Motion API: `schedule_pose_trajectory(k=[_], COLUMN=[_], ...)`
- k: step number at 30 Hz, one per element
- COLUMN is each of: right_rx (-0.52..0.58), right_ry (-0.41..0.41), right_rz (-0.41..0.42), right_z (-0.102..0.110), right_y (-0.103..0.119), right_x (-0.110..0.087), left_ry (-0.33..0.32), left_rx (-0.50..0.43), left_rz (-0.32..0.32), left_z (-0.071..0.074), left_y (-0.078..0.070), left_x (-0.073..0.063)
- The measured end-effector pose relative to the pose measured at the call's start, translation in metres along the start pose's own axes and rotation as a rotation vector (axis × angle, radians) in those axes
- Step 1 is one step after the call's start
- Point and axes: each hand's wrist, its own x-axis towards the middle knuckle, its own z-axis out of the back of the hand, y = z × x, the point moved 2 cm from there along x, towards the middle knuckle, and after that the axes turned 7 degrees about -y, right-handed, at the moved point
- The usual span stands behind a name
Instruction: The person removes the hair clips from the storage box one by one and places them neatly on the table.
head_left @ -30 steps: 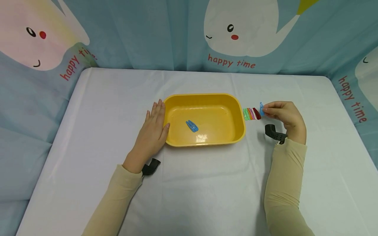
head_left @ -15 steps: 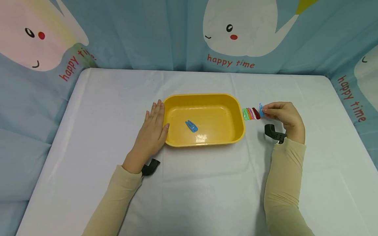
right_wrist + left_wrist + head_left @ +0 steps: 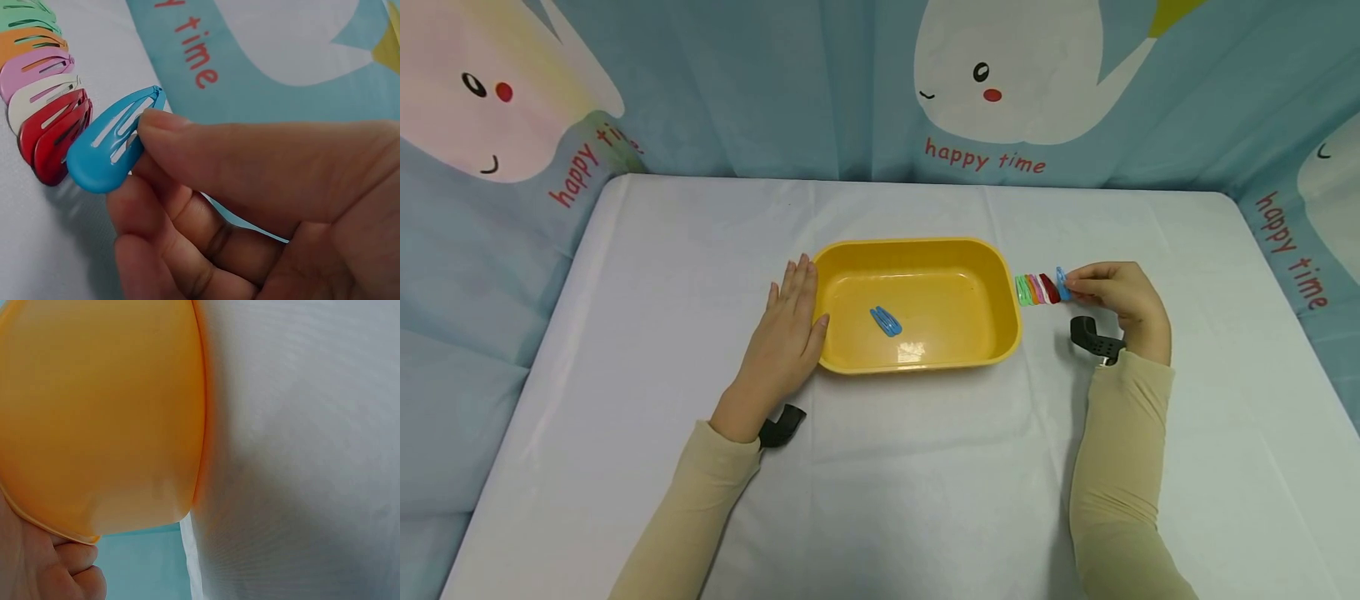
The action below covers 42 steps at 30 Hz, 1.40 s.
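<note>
Between thumb and fingers my right hand (image 3: 1123,298) pinches a blue snap hair clip (image 3: 112,147), beside the dark red end of a row of hair clips. That row holds green, orange (image 3: 31,40), pink (image 3: 15,72), white (image 3: 25,109) and red clips (image 3: 53,144), lying side by side on the cloth. My left hand (image 3: 781,333) rests with straight fingers against the left side of a yellow tray (image 3: 917,367); the left wrist view shows the tray's outer wall (image 3: 106,425) up close. Blue hair clips (image 3: 886,321) lie together on the tray's floor.
A white cloth (image 3: 910,483) covers the table. Behind it and at both sides hangs a blue curtain (image 3: 775,92) with whale prints. Black wrist mounts (image 3: 1096,340) are on both forearms. The clip row lies just right of the tray.
My right hand has moved slightly down and to the left, bringing the blue hair clip closer to the red end of the row. The left hand and tray stay in place.
</note>
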Motion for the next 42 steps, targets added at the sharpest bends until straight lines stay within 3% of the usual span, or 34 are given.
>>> schedule_pose_trajectory(k=[22, 42], right_rx=[-0.199, -0.285], right_ry=[-0.089, -0.146], right_rz=[0.015, 0.028], right_z=[-0.009, -0.011], right_y=[-0.002, -0.002], right_x=[0.007, 0.010], left_ry=[0.002, -0.003], left_rx=[0.000, -0.003], left_rz=[0.002, 0.000], left_z=[0.000, 0.000], left_y=[0.000, 0.000], left_x=[-0.001, 0.000])
